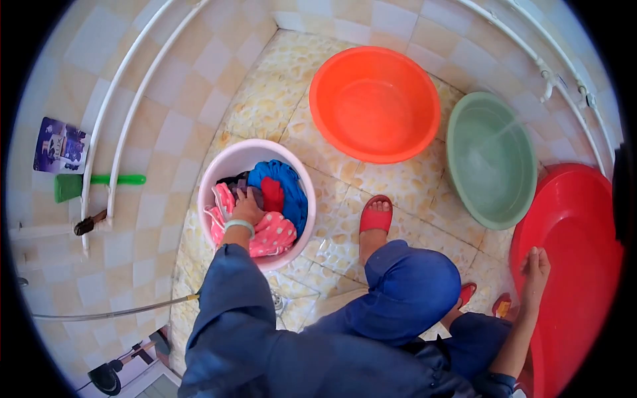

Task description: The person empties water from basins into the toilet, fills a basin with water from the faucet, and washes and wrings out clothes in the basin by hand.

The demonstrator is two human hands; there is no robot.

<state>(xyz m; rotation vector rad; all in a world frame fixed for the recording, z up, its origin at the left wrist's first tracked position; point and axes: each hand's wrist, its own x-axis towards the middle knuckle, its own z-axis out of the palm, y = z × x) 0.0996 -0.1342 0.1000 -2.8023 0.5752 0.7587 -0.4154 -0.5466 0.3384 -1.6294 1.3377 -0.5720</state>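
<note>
My left hand (246, 211), a pale bangle on its wrist, reaches into a pink basin (207, 179) and rests on the clothes heaped there, fingers apart. Under and beside it lie a pink polka-dot cloth (273, 233), a dark purple cloth (247, 190), a red cloth (272, 195) and a blue garment (289, 180). Whether the fingertips grip any fabric is not plain, but they look spread. My right hand (535, 268) is raised on the right, in front of a large red tub (570, 232). Its fingers are curled together, and nothing shows in them.
An orange basin (375, 103) and a green basin (491, 162) with water in it stand on the wet tiled floor. White pipes (106, 132) run along the left wall, where a green brush (70, 188) hangs. A thin hose (119, 313) crosses at lower left.
</note>
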